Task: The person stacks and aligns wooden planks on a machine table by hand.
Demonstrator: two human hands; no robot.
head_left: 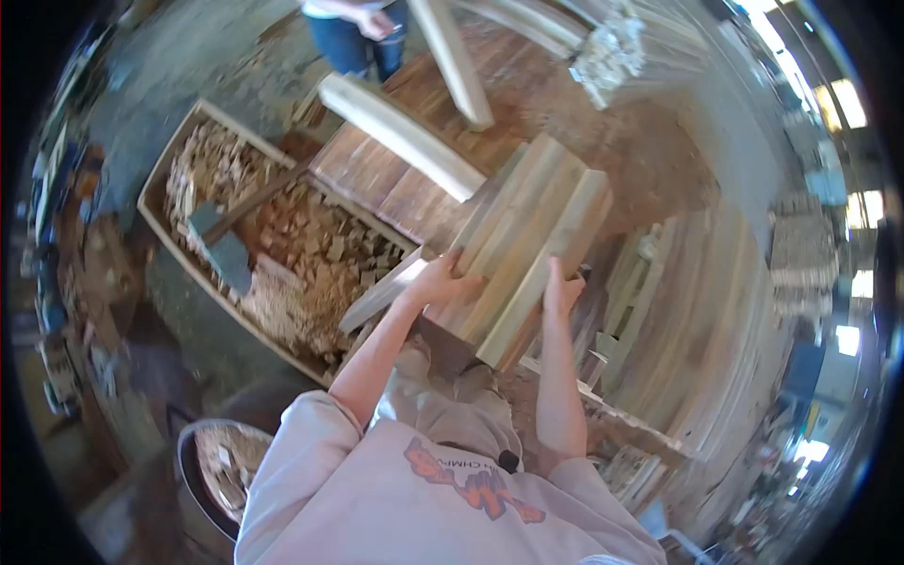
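Clasping the stack of planks (532, 221) at its near end, our left hand (450, 280) grips one long edge and our right hand (562, 289) the other, over the table (377, 179). Left sits a crate (168, 155) of offcuts. Ahead, a beam (405, 137) crosses the table, with another person (363, 33) beyond.

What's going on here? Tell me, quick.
A person holds a bundle of boards between both hands: left hand on its near end, right hand flat against its right edge. The boards are tilted above a wooden table. To the left, a crate holds wood scraps with a shovel lying on them. Another person stands at the table's far end.
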